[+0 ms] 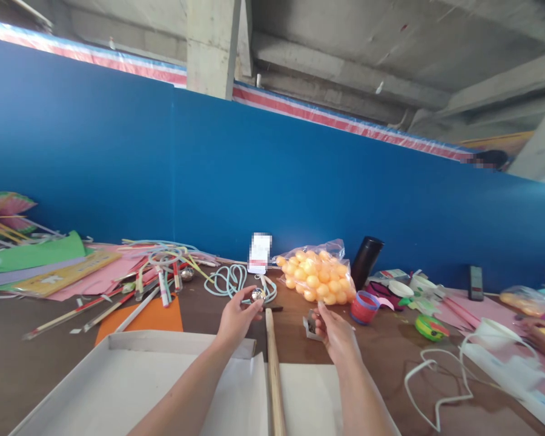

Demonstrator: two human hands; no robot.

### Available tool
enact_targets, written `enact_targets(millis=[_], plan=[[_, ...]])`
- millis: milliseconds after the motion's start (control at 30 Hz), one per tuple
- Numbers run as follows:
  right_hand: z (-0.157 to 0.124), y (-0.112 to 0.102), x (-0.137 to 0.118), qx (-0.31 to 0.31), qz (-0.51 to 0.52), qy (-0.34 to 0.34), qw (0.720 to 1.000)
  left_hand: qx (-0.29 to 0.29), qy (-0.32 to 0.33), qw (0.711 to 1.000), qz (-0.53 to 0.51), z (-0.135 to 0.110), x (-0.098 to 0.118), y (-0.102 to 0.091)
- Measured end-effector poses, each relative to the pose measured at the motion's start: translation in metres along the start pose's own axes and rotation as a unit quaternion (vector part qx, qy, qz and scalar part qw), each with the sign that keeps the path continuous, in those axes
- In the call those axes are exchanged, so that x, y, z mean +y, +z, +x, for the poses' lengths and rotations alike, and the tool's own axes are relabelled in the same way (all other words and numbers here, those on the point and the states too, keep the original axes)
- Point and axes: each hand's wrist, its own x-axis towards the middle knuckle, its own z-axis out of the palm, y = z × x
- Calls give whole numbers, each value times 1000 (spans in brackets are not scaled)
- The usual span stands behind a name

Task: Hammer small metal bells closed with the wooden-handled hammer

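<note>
My left hand [237, 315] pinches a small shiny silver ball [257, 295] between thumb and fingertips above the brown table [36, 357]. My right hand [333, 327] is curled, its fingers closed at a small grey open box [309, 324] on the table; what the fingers hold is too small to make out. A long wooden stick [274, 369] lies between my forearms, running toward me. A clear bag of orange balls [317, 275] sits just beyond my hands.
A white shallow tray [118, 375] lies under my left arm, an orange sheet [149, 316] beside it. Coloured paper, sticks and tubing [229, 278] clutter the left. A black cup [366, 260], red tape roll [364, 306], white cord [436, 387] and blue wall [209, 175] lie right and behind.
</note>
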Motion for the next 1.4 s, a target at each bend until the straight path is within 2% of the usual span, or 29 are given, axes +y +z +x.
enact_targets(millis=[267,367,567,833,1000,1167,1400], plan=[[-13,0,-6,-153,69,54,984,0,-9,1000,-19,-2,3,2],[-18,3,-8,-184,69,60,979,-2,-11,1000,-25,-3,4,3],[-30,19,-10,-168,38,61,983,-39,-18,998,-46,-5,6,5],[-50,44,-4,-224,47,7,973,-130,-41,985,-104,-11,12,9],[-53,48,-3,-217,49,-43,974,-155,-55,979,-120,-12,9,12],[-53,50,-1,-223,-2,-76,972,-182,-46,977,-105,-12,3,12],[-56,54,-1,-193,-46,-52,979,-190,-40,977,-92,-12,-1,13]])
